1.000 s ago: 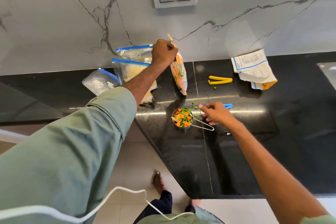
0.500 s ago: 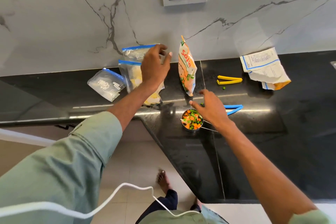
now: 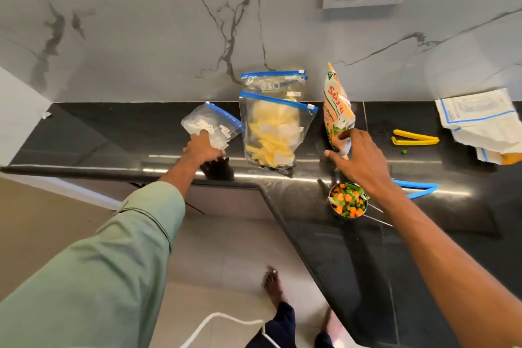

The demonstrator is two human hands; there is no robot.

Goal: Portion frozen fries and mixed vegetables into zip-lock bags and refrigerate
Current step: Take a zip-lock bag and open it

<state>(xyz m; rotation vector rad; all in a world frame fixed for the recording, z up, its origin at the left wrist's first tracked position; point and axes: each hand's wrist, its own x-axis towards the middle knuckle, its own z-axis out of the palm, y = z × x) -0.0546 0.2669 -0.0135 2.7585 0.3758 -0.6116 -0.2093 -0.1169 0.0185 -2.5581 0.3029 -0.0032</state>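
Observation:
My left hand grips the near edge of an empty clear zip-lock bag lying on the black counter. Right of it stand two blue-sealed zip-lock bags of pale fries, one in front and one behind against the wall. My right hand holds the lower part of the orange mixed-vegetable packet, which stands upright. A small metal measuring cup full of peas and carrot cubes sits just under my right wrist.
A yellow bag clip and a blue bag clip lie right of the packet, with a loose pea nearby. A crumpled white paper bag lies at the far right. The counter edge cuts diagonally toward my feet.
My left hand left the vegetable packet's top, passed the fries bags and took hold of the empty bag. My right hand left the cup handle and reached up to the packet.

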